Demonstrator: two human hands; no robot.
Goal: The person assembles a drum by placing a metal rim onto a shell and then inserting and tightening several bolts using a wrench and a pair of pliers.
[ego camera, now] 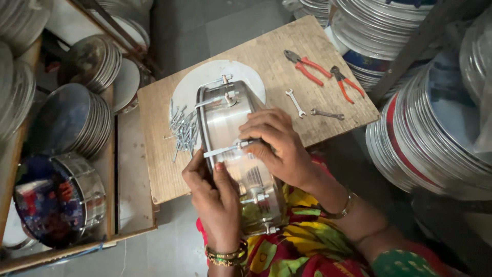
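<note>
At the centre of the frame, the left hand (215, 192) is gripping the rim of the metal drum shell (236, 154) standing on edge against the worktop (287, 61), while the right hand (274, 146) fingers are pinching a tension rod (225, 150), best kept square to its lug.

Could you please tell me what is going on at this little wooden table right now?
A person holds a shiny metal drum shell on edge against a wooden board table. The left hand steadies its rim; the right hand grips a metal tension rod on its side. A pile of loose metal rods, red-handled pliers and small spanners lie nearby.
</note>
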